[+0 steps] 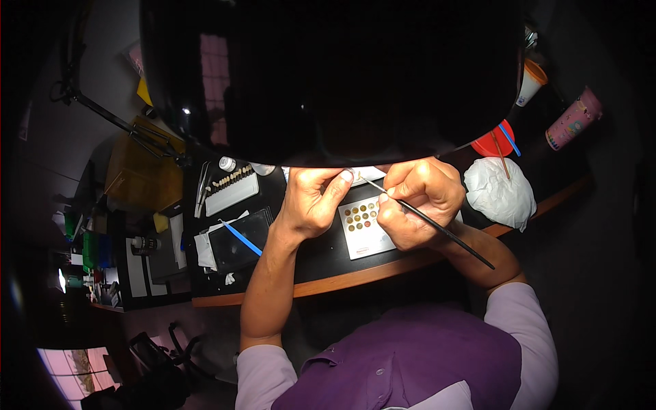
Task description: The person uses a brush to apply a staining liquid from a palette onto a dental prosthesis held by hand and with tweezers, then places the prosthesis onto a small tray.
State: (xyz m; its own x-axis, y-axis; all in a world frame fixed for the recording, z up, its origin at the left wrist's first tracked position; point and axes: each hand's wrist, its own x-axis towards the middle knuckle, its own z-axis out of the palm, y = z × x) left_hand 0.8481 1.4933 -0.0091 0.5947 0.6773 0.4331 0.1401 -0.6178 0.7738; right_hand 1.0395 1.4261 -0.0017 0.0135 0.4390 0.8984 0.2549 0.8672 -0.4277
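My right hand (422,201) is closed around a thin paintbrush (447,234) with a long black handle, which slants down to the right. Its tip reaches left, close to my left thumb. My left hand (311,201) is pinched on something small; the fingers and the dark shape above hide most of it. Below both hands lies a white palette (357,244) with rows of brown and yellowish round pats and one reddish one. Part of the palette is covered by my right hand.
A large dark shape (328,82) blocks the upper view. Left are a tooth shade guide (232,195), tweezers (202,188), a small jar (227,164) and a blue-handled tool (241,237). Right are crumpled white paper (499,195), a red dish (490,145) and a pink tumbler (574,119).
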